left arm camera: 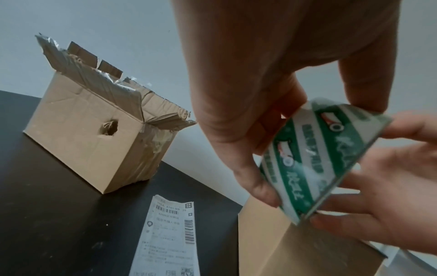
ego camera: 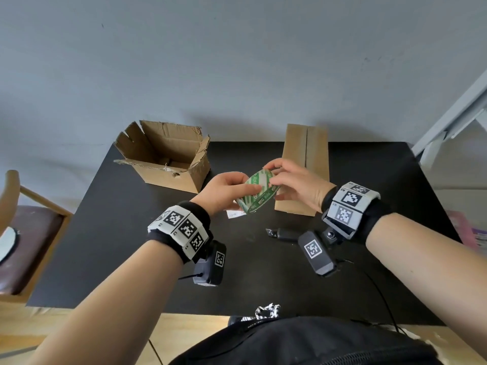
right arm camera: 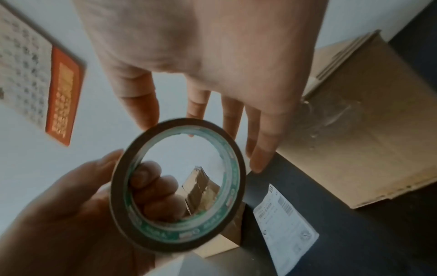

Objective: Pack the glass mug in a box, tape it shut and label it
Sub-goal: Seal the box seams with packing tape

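Both hands on the tape roll above the bench

The left hand (ego camera: 228,191) grips the tape roll (ego camera: 259,191); the right hand's (ego camera: 297,184) fingertips pinch its rim. The closed box (ego camera: 303,167) stands just behind, the shipping label (left arm camera: 169,237) lies below.

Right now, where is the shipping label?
In the head view the shipping label lies flat on the black table, under the left hand, between the open box and closed box.

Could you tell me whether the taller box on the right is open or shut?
Shut: the taller box shows its flaps meeting flat along one centre seam.
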Tool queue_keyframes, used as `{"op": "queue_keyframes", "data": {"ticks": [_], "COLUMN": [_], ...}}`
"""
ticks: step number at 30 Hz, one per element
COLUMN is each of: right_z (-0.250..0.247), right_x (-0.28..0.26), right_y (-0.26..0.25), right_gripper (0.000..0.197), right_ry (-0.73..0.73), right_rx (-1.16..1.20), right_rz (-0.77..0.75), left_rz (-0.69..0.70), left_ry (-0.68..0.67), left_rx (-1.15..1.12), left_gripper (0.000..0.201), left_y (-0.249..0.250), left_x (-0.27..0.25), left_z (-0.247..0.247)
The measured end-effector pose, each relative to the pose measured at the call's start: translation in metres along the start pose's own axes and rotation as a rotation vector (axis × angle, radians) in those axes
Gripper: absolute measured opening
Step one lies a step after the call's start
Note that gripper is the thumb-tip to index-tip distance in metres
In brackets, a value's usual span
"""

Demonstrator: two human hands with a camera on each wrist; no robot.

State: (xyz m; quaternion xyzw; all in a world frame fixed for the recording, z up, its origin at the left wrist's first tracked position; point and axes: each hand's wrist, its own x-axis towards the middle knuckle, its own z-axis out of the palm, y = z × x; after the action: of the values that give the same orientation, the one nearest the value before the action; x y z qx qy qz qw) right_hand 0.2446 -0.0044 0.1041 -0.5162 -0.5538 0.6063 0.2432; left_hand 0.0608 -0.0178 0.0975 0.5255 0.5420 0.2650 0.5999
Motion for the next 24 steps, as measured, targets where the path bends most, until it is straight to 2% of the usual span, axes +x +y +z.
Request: {"op": "queue_keyframes", "data": {"ticks": [2,4,8,10,11,14,16,18,21,24], "right_z": [-0.003,-0.006,-0.008,-0.008,-0.008,-0.012,-0.016,-0.020,-0.023,-0.026], "right_x": [0.001,0.000,-0.001,0.001,0.002,0.001,-0.001,-0.003,-0.005,-0.007], "right_y": [-0.001,-0.002,-0.003,-0.002,-0.001,-0.001,0.001,0.001,0.002,0.002], "right_gripper": [0.015,0.014,0.006,0.005,0.006,0.008,0.009,0.010,0.013,0.015], "right_ry": [-0.051,-0.074,0.005,0.091,0.128,0.124,0.082,0.047,0.010,-0.010], "right_rx": [0.215,0.304,0.233,0.179,0.136,0.088,0.139,0.189,0.249,0.309], "right_rz": [0.068,0.101,0.059,0.018,-0.003,-0.023,-0.024,-0.030,-0.036,-0.030], "left_rz": [0.005,0.019,0.049,0.048,0.064,0.136,0.135,0.102,0.047,-0.012], "left_ry": [-0.013,-0.001,0.121,0.178,0.184,0.140,0.071,0.035,0.032,0.048], "left_rx": [-0.044,-0.141,-0.281,-0.210,-0.125,0.030,-0.051,-0.171,-0.301,-0.400], "left_gripper": [0.017,0.015,0.004,0.019,0.021,0.018,0.025,0.023,0.020,0.028], "left_y": [0.003,0.003,0.006,0.006,0.008,0.014,0.016,0.017,0.015,0.014], "left_x": [0.002,0.004,0.008,0.012,0.013,0.014,0.015,0.016,0.017,0.020], "left_z": [-0.001,0.000,0.011,0.017,0.020,0.021,0.019,0.017,0.016,0.016]}}
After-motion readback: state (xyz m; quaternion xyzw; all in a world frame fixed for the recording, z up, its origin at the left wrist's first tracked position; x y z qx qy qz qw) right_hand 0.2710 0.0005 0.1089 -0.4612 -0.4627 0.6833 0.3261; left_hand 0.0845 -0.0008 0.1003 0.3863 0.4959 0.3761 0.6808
